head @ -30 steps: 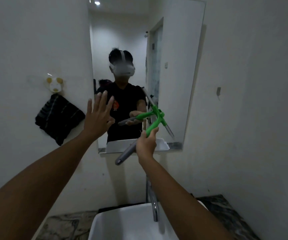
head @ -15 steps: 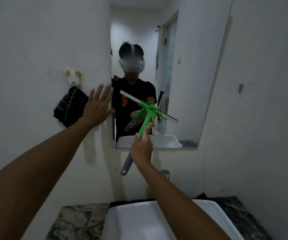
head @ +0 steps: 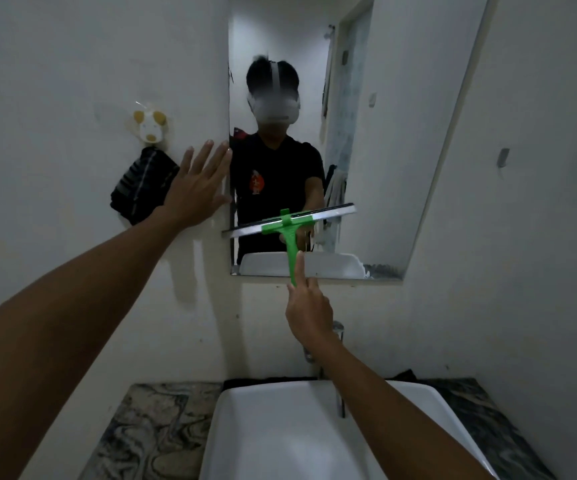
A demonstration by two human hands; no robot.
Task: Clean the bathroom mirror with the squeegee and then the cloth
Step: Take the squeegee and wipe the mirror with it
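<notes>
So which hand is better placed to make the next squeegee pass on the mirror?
The right hand. It already grips the green squeegee by the handle, with the blade lying across the lower mirror. The left hand lies flat and open on the wall by the mirror's left edge, holding nothing.

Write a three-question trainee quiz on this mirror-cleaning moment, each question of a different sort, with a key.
1. True or false: the right hand grips the green squeegee.
2. The squeegee blade lies against which part of the mirror? A upper, B lower.
3. Fill in: the dark cloth hangs from a ____ on the wall, beside the open left hand.

Key: 1 true; 2 B; 3 hook
</notes>
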